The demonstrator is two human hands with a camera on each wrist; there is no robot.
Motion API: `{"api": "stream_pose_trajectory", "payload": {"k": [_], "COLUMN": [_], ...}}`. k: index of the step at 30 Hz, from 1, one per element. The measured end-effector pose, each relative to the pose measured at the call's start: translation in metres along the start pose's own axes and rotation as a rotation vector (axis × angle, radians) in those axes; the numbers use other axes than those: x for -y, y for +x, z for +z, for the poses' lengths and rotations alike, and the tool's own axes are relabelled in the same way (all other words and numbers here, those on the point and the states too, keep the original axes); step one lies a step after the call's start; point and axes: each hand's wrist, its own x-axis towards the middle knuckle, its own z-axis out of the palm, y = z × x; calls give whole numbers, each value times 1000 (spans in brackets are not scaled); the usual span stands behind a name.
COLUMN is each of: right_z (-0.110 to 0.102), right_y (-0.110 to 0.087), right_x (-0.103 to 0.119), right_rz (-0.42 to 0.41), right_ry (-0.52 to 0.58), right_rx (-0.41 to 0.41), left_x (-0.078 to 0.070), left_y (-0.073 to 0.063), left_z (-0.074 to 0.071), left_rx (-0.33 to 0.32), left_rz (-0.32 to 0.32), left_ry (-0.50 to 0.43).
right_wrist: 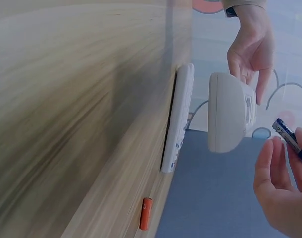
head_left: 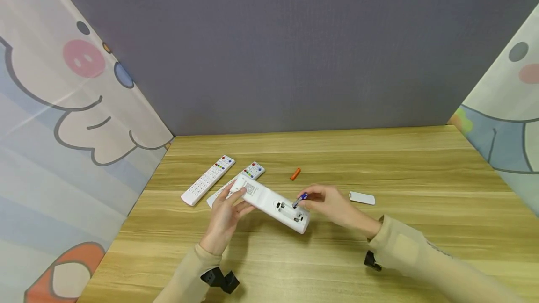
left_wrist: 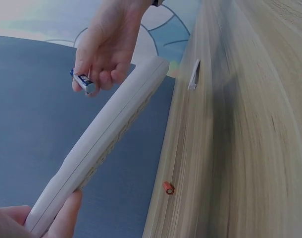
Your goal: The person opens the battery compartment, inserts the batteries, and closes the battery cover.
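Observation:
A white remote control [head_left: 269,202] is held by its far end in my left hand [head_left: 225,221], back side up and tilted above the table. Its battery compartment [head_left: 289,211] lies uncovered, and the metal contacts show. My right hand [head_left: 326,204] pinches a blue and silver battery [head_left: 300,199] over the compartment's edge. In the right wrist view the battery [right_wrist: 290,139] stands apart from the remote [right_wrist: 227,113], between thumb and fingers. The left wrist view shows the remote [left_wrist: 99,134] from its side, buttons facing down.
Two more white remotes lie button side up at the left, one upright-slanted [head_left: 207,180] and one [head_left: 252,170] partly behind the held remote. An orange battery [head_left: 295,174] rests on the wooden table [head_left: 421,176]. A white battery cover [head_left: 362,198] lies right of my right hand.

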Motion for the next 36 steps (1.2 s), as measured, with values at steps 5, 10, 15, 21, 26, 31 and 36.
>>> {"api": "stream_pose_trajectory", "payload": {"k": [5,10,15,21,26,31,36], "right_z": [4,9,12,16,18,19,19], "right_y": [3,4,3,4,5,4,4], "right_x": [1,1,3,1,-2,-4,-5], "right_rz": [-5,-10,-16,-46,-115,-167,-189], "right_ry": [83,111,117,121,50,-39,-68], "right_rx": [36,26,-4,-18,-32,-53,-60], "left_x": [0,1,1,2,2,2,2], "left_y": [0,-1,0,0,1,2,1], "left_z": [3,4,5,6,7,7,7], "left_rx": [3,-2,7,15,26,20,22], "left_rz": [-1,-4,0,-3,-7,-12,-14], "left_ry": [-7,-18,-25,-7,-1,-4,1]}}
